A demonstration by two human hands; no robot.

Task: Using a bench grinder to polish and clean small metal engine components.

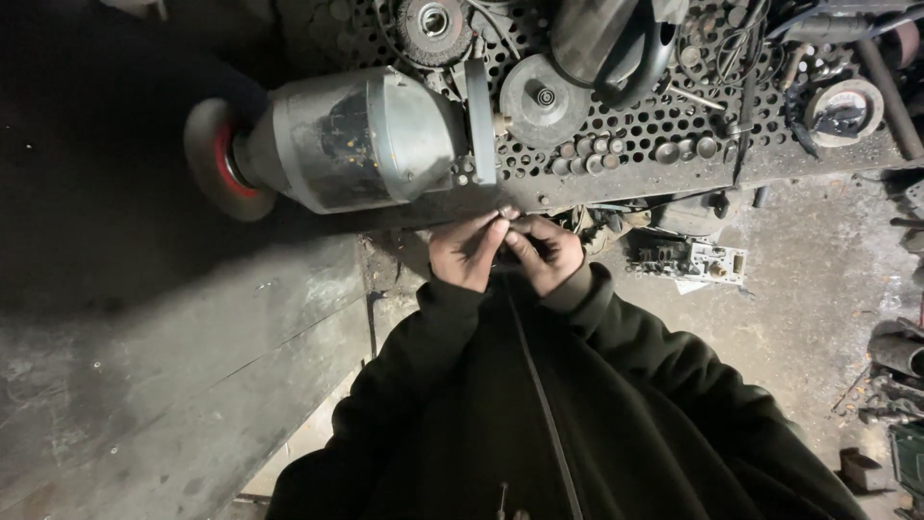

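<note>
My left hand (466, 248) and my right hand (547, 250) are pressed together just below the edge of a perforated metal bench (635, 144). The fingertips of both pinch a small dark part (508, 227) between them; its shape is too small and dark to tell. Right above the hands sits a grey bench motor (361, 140) with a worn red-centred wheel (219, 159) on its left shaft. Dark jacket sleeves cover both arms.
On the bench lie a wire cup brush (433, 27), a grey grinding disc (544, 98), a dark helmet-like object (606, 43), several small round parts (630, 152) and a disc (844, 111). Scrap parts (688, 258) lie on the concrete floor at right. A dusty slab (173, 366) is at left.
</note>
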